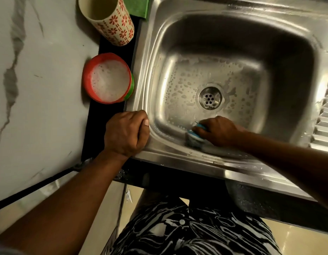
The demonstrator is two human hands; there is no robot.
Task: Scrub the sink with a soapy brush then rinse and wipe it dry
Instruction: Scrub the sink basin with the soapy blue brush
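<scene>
My right grip (217,130) is closed over the top of the brush (195,136), a short round one with a blue and white body. Its bristles press into the curve where the floor of the sink (178,162) meets the wall nearest me. The brush pokes out to the left of my knuckles, so as I judge it a sweep leftward along that wall would lead with it.

Just beyond the grip, away from my body, is the drain (208,98), with thin suds and beads of water spread on the floor around it. The far and right walls look bare of foam (still to scrub, I would guess).

My left grip (125,133) is curled into a loose fist, resting on the near left corner of the rim; I cannot tell whether the fingers hook the edge. Beyond it on the worktop (40,70) stands the bowl of soapy water (109,79), nearer this hand than the brush hand. Farther on are a patterned cup (108,19) and a green cloth (139,6).
</scene>
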